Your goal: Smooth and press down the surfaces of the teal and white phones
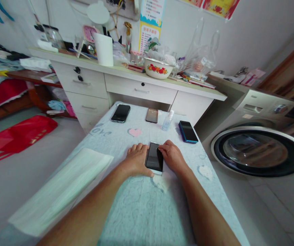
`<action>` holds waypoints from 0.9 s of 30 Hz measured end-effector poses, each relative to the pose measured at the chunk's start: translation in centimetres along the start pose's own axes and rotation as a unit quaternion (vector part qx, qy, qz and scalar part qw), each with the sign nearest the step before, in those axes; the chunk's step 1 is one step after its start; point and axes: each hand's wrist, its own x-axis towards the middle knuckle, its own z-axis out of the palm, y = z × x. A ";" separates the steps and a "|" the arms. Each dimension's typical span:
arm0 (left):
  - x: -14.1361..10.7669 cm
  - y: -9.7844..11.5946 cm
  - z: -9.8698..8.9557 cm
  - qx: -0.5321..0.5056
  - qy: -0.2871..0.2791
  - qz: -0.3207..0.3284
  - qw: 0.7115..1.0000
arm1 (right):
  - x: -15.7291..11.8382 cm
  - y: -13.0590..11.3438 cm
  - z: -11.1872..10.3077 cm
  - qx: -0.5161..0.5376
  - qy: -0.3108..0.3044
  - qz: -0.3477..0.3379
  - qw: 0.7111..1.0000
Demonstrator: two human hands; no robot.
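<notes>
A white phone with a dark screen lies flat on the cloth-covered table. My left hand rests at its left edge, fingers spread, the thumb by the lower left corner. At the upper right of the screen is my right hand, its fingers pressed together; whether anything small is between them is hidden. Beyond the hands are a black phone, a brown phone case, a clear spray bottle and a blue-edged phone.
A long pale cloth hangs along the table's left side. Behind the table stands a white desk holding a floral bowl and a paper roll. The washing machine is at right.
</notes>
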 end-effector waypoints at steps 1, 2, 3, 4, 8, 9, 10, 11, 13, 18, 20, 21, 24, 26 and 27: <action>0.0 0.0 -0.1 -0.001 -0.002 0.000 1.000 | 0.0 -0.2 -0.1 0.004 -0.007 -0.008 1.000; 0.0 0.0 -0.1 0.000 -0.003 -0.001 1.000 | -0.1 -0.4 -0.1 0.009 -0.014 -0.018 1.000; 0.0 0.0 -0.1 0.000 -0.004 -0.001 1.000 | -0.1 -0.6 -0.2 0.016 -0.019 -0.028 0.999; 0.0 0.0 -0.1 0.001 -0.005 -0.001 1.000 | -0.2 -0.7 -0.2 0.023 -0.023 -0.040 0.999; 0.1 -0.3 0.1 0.002 0.001 0.006 1.000 | -0.3 -0.8 0.0 0.053 -0.030 -0.085 0.995; 0.2 -0.4 0.1 0.001 0.003 0.008 1.000 | -0.3 -0.7 0.0 0.059 -0.032 -0.093 0.993; 0.2 -0.4 0.2 0.001 0.004 0.009 1.000 | -0.3 -0.7 0.1 0.064 -0.034 -0.098 0.993; 0.2 -0.5 0.2 0.000 0.004 0.010 1.000 | -0.3 -0.6 0.1 0.067 -0.035 -0.100 0.992; 0.2 -0.6 0.2 -0.001 0.004 0.012 1.000 | -0.3 -0.4 0.1 0.066 -0.033 -0.095 0.993; 0.1 -0.6 0.1 -0.001 -0.001 0.012 1.000 | -0.2 0.2 0.0 0.027 -0.002 -0.032 0.999; 0.1 -0.6 0.1 -0.003 -0.003 0.013 1.000 | -0.1 0.5 0.0 0.009 0.008 -0.005 1.000; 0.1 -0.6 0.1 -0.005 -0.003 0.012 1.000 | -0.1 0.6 0.0 -0.001 0.010 0.006 1.000; 0.2 -0.6 0.1 -0.008 -0.005 0.007 1.000 | 0.1 0.8 0.0 -0.026 0.013 0.032 0.999; 0.1 -0.6 0.1 -0.011 -0.007 0.009 1.000 | 0.1 0.9 -0.1 -0.031 0.013 0.038 0.999; 0.1 -0.6 0.0 -0.013 -0.008 0.011 1.000 | 0.1 0.9 -0.1 -0.029 0.011 0.038 0.999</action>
